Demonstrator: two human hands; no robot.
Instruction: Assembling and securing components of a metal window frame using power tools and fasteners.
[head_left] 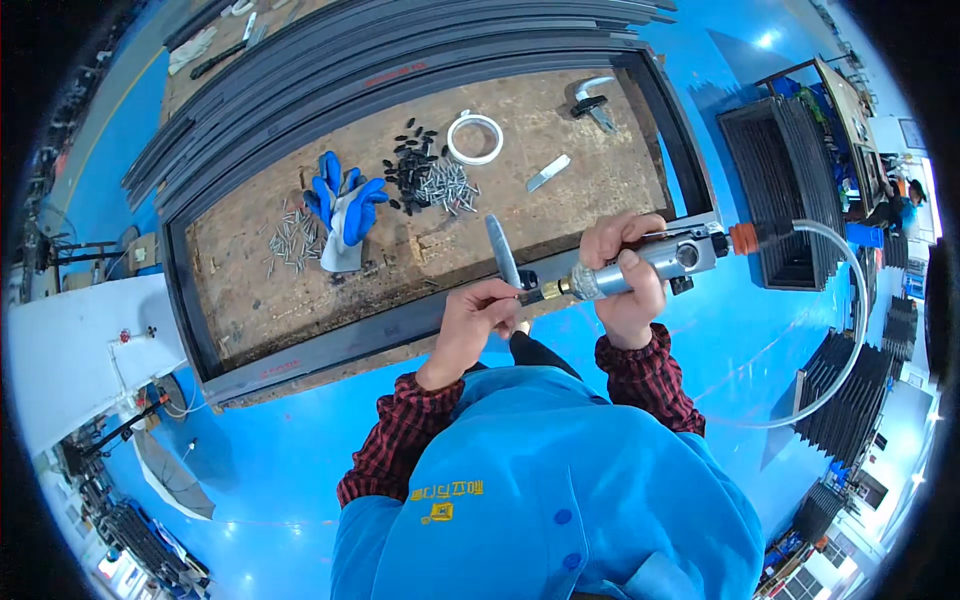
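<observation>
two hands meet above the near edge of the worn wooden workbench. the right hand is wrapped around a silver cylindrical air-powered driver lying level, tip pointing left. the left hand pinches a slim grey metal strip, upright at the tip. a dark grey metal frame borders the bench; blue floor lies open behind.

Factory workshop: blue floor, stacked frames, worn workbench.

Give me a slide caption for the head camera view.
Right hand holds pneumatic screwdriver against grey bracket pinched by left hand over dark frame.
</observation>
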